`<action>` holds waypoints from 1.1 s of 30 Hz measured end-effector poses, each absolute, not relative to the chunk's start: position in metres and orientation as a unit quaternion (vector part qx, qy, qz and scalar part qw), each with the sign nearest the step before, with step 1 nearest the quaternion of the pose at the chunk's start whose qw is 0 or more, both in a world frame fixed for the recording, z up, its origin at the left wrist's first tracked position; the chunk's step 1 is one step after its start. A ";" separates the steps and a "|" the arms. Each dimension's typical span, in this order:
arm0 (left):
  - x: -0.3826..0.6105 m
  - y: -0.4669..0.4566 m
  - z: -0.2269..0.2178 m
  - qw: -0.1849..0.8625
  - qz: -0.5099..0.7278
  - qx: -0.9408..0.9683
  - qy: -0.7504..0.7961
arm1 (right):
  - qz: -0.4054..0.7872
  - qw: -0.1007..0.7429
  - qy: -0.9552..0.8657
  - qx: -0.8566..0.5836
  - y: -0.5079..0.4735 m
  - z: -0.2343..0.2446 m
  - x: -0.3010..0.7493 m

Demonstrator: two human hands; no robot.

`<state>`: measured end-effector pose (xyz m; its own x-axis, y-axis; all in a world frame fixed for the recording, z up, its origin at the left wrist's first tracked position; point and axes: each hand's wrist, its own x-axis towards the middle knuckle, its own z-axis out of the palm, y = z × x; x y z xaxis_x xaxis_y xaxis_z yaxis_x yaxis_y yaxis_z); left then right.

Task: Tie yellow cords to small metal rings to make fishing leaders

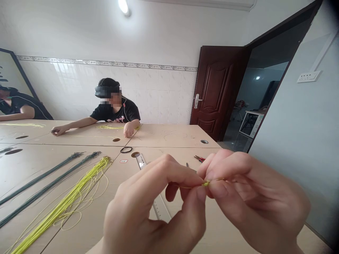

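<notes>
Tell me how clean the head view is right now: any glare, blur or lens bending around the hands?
Head view: even, soft room light with a blown-out ceiling lamp at the top; strong wide-angle bending, so the door frame leans and the hands loom large; left hand and right hand look slightly soft up close, pinching a tiny yellow strand; the yellow bundle on the table stays readable.

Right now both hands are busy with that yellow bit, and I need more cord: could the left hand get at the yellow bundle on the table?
Probably yes. The yellow bundle lies on the table to the left of the left hand, with nothing between them. But that hand and the right hand are both pinching the yellow bit, so it must let go first.
</notes>
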<state>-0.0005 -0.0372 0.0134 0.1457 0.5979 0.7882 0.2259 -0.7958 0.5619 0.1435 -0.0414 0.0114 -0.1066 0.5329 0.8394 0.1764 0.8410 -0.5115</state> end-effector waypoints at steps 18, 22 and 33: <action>0.002 -0.035 0.013 0.090 0.614 0.742 0.253 | 0.114 0.616 -0.739 -0.246 -0.039 0.012 0.146; 0.003 -0.034 0.012 0.073 0.614 0.745 0.251 | 0.104 0.617 -0.740 -0.247 -0.040 0.011 0.145; 0.001 -0.035 0.015 0.093 0.612 0.739 0.266 | 0.066 0.626 -0.738 -0.243 -0.045 0.011 0.146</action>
